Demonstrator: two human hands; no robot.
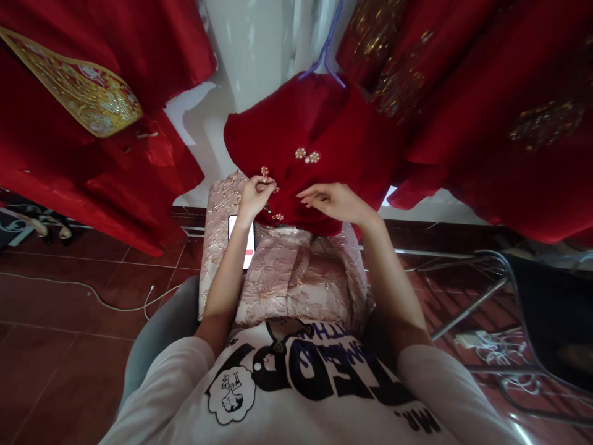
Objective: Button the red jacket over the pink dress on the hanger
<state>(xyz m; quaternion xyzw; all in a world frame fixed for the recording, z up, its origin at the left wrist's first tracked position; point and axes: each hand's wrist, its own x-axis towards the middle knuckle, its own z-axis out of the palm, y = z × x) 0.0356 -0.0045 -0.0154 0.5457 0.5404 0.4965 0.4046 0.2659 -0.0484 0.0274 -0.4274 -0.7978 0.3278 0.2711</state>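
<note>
A red garment (pixel 324 133) hangs in front of me from a blue hanger (pixel 327 52), its lower part lying over my lap. My left hand (pixel 257 196) is closed in a pinch at its left side, around a beaded flower fastener (pixel 264 171) that shows just above the fingertips. My right hand (pixel 336 201) hovers over the cloth to the right, fingers bent together; anything thin between them is too small to make out. A pair of pearl flower fasteners (pixel 307 156) sits higher on the garment. Another small flower fastener (pixel 278 217) lies below my left hand.
Pink brocade cloth (pixel 273 296) covers my lap, with a lit phone (pixel 249 247) by my left forearm. More red garments with gold decoration (pixel 92 102) hang on both sides. A metal-framed black chair (pixel 551 309) and tangled white cables (pixel 500 349) are at right.
</note>
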